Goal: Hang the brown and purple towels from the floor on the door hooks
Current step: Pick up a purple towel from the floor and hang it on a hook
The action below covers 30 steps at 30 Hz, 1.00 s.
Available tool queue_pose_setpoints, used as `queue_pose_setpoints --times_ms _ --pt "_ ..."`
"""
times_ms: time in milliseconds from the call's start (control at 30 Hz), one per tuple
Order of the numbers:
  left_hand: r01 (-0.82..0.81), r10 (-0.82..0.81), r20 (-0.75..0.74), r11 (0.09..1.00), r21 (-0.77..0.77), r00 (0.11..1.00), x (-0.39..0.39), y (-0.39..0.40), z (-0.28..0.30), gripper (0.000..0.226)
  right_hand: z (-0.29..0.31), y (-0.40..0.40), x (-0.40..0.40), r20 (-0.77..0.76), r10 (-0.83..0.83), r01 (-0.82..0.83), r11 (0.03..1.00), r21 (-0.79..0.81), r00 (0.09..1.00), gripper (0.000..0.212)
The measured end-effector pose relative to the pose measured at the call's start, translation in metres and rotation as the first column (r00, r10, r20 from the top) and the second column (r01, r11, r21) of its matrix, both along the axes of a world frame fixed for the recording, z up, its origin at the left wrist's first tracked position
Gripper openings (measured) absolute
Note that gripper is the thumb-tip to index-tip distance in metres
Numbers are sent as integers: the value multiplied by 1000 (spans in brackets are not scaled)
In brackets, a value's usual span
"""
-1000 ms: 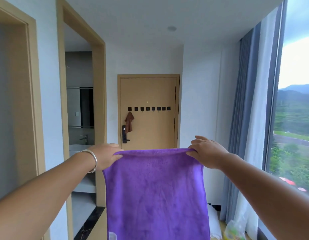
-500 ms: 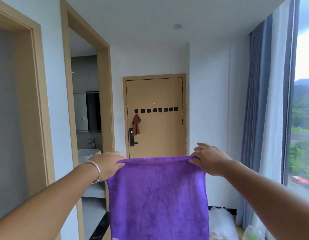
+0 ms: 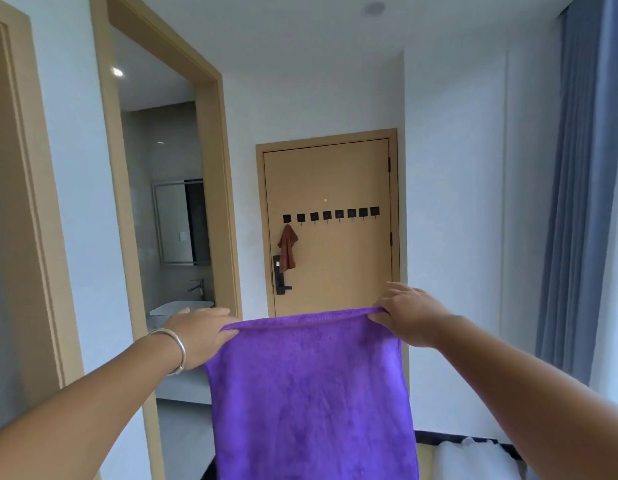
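Observation:
A purple towel (image 3: pixel 311 393) hangs spread flat in front of me, held up by its two top corners. My left hand (image 3: pixel 200 332), with a silver bangle on the wrist, pinches the left corner. My right hand (image 3: pixel 409 315) pinches the right corner. Straight ahead stands a tan door (image 3: pixel 349 265) with a row of several black square hooks (image 3: pixel 331 214). A brown towel (image 3: pixel 287 247) hangs bunched from the leftmost hook, above the black door lock (image 3: pixel 279 280). The other hooks carry nothing.
An open doorway (image 3: pixel 169 237) on the left leads to a bathroom with a sink and mirror. Another door frame (image 3: pixel 27 202) is nearer on the left. Blue and white curtains (image 3: pixel 577 202) hang on the right. White bags (image 3: pixel 473 459) lie on the floor at bottom right.
The view has turned left and tilted up; the window has slipped out of sight on the right. The door looks slightly nearer. Both hands keep the same grip on the purple towel.

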<state>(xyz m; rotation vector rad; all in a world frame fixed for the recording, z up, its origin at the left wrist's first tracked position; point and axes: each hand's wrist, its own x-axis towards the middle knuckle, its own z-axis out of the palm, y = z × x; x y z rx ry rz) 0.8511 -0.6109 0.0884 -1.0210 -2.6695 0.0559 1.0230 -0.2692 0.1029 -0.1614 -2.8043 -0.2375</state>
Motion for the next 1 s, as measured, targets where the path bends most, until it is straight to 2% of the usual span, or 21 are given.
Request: queue_pose_setpoints --times_ms 433,1000 --pt "-51 50 -28 998 -28 998 -155 70 -7 41 -8 81 -175 11 49 -49 999 -3 999 49" --pt "97 -97 -20 995 11 995 -446 98 -5 34 -1 94 -443 54 -58 58 998 8 997 51"
